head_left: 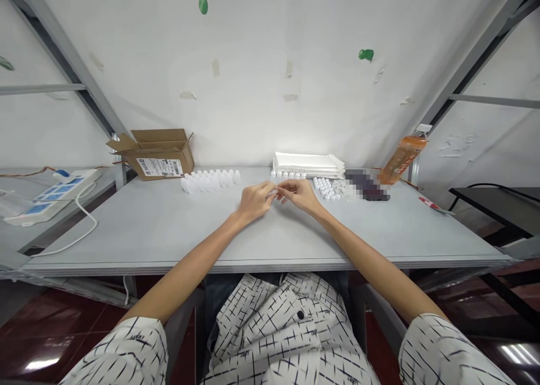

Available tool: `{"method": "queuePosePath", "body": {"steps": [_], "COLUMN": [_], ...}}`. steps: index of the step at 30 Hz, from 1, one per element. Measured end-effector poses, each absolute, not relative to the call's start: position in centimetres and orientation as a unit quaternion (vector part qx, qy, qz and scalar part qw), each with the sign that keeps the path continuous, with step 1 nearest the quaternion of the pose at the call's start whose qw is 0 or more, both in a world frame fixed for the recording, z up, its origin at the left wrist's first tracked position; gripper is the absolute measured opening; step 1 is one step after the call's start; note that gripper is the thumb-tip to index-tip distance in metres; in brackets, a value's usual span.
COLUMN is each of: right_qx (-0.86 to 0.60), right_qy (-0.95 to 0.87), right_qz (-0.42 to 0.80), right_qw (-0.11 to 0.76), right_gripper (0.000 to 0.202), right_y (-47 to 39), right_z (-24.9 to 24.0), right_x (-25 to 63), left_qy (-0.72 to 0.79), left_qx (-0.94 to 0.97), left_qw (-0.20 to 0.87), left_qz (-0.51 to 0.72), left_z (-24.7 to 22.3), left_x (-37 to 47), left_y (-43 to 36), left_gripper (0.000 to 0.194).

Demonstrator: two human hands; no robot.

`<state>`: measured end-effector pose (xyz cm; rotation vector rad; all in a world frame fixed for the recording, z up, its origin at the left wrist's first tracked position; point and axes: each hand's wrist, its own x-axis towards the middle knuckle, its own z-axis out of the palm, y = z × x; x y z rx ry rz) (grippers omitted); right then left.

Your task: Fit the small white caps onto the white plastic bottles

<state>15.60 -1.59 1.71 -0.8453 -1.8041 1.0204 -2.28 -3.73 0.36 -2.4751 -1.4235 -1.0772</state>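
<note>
My left hand [255, 201] is closed around a small whitish bottle [273, 192], of which only a bit shows between the fingers. My right hand [301, 195] meets it at the bottle's top end, thumb and fingers pinched together. Whatever small part the right fingertips hold is too small to make out. Left of my hands stand rows of small white plastic bottles [211, 180]. Behind my hands is a line of capped bottles [288, 174]. White caps [323, 188] stand in a group on the right, beside a heap of tiny clear-white pieces [338, 188].
An open cardboard box [158, 154] stands at the back left. A white stack of flat sheets or trays [309, 164] lies by the wall. On the right are a blurred dark object [368, 184] and an orange drink bottle [404, 157]. A power strip [54, 196] with cable lies left.
</note>
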Motion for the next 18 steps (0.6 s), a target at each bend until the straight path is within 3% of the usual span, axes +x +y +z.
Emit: {"method": "queuePosePath", "body": {"steps": [6, 11, 18], "right_qx": [-0.354, -0.352, -0.343], "right_qy": [-0.708, -0.692, -0.677], "right_qz": [0.397, 0.445, 0.490], "right_qw": [0.464, 0.447, 0.429], "right_gripper": [0.028, 0.025, 0.026], "right_y": [-1.6, -1.7, -1.6], "right_z": [1.9, 3.2, 3.7], "right_x": [15.4, 16.0, 16.7], "left_qy": [-0.462, -0.429, -0.415], "left_qx": [-0.812, -0.781, -0.713], "left_qw": [0.025, -0.130, -0.341], "left_qz": [-0.356, -0.435, -0.451], "left_z": [0.4, 1.0, 1.6], "left_x": [-2.2, -2.1, -2.0], "left_y": [-3.5, -3.5, -3.3], "left_gripper": [0.014, 0.021, 0.022]}}
